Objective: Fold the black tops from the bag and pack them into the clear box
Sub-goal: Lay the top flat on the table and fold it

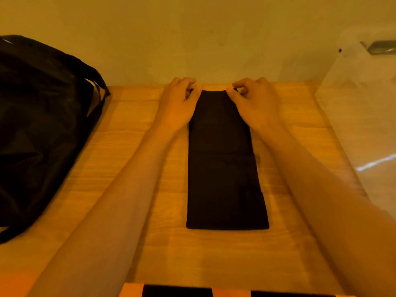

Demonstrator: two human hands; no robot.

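A black top (222, 168) lies on the wooden table (132, 129), folded into a long narrow strip that runs from the near side to the far edge. My left hand (179, 101) pinches its far left corner. My right hand (255, 99) pinches its far right corner. Both forearms stretch along either side of the strip. A black bag (40, 116) slumps on the table at the left. The clear box (364, 108) stands at the right, its near wall see-through.
A plain wall rises right behind the table's far edge. A small dark metal object (380, 47) shows through the clear box at the upper right. Bare wood lies between the bag and the strip.
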